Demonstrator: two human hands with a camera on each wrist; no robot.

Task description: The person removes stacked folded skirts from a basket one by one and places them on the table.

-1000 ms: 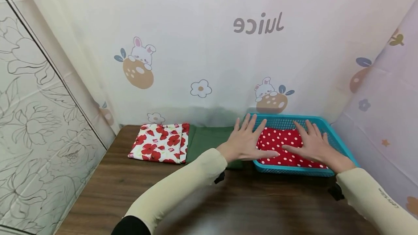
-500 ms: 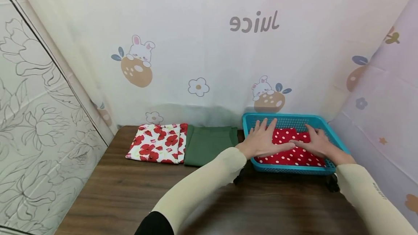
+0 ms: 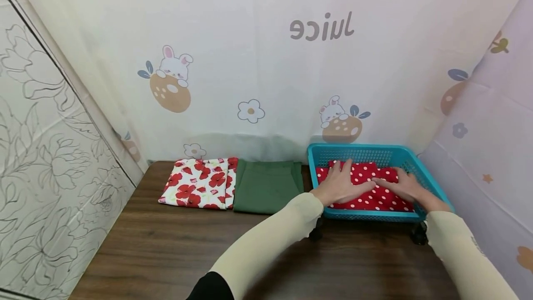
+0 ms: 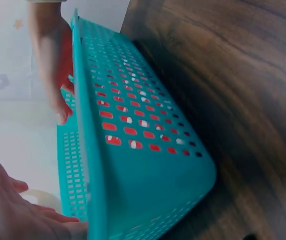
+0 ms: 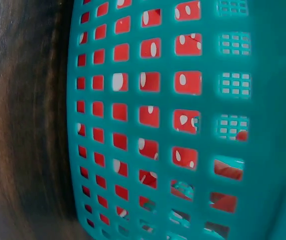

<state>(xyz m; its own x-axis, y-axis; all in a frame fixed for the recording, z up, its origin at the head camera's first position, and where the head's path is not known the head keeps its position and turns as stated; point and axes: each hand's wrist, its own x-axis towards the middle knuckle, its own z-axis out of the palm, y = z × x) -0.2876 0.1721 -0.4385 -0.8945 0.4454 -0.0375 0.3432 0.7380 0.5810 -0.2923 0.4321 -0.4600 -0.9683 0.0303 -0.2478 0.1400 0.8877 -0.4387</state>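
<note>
Spread, no grip visible, my left hand (image 3: 339, 186) and right hand (image 3: 405, 187) reach over red polka-dot cloth (image 3: 370, 203) in the blue basket (image 3: 374, 216) below them; apparently I'm settling it, which next calls for light pressure.

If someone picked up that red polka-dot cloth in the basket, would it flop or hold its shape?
The red polka-dot cloth would probably sag, since its overlapping layers look soft and uneven. It is likely light for its size, seeming to be plain fabric. Rolling seems unlikely, as it lies fairly flat inside the blue basket.
</note>
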